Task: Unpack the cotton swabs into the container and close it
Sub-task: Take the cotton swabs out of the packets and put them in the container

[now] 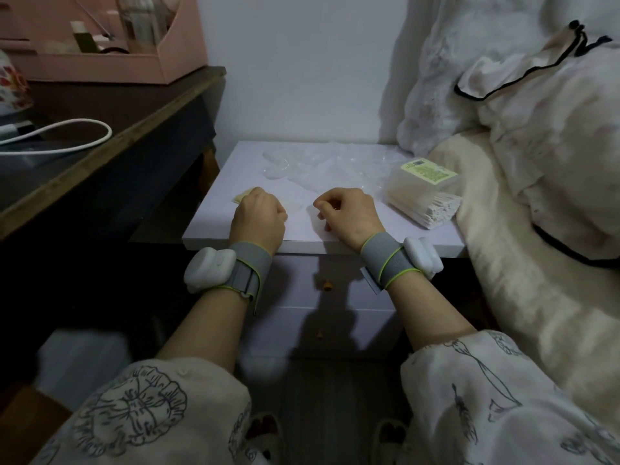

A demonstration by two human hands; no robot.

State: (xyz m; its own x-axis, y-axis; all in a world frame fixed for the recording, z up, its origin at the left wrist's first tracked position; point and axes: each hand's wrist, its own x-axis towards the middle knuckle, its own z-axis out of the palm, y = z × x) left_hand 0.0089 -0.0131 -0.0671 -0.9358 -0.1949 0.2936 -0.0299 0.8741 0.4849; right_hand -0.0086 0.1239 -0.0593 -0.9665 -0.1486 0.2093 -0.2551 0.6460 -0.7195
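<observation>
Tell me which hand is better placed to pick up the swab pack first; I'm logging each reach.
Probably the right hand. The swab pack lies at the table's right edge, just beyond that hand, with nothing between. The left hand rests further away and would have to cross over.

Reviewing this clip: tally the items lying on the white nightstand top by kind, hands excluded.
Pack of cotton swabs: 1
Clear plastic container pieces: cannot count, too faint
Small yellowish flat item under the left hand: 1
Total clearly countable: 2
</observation>
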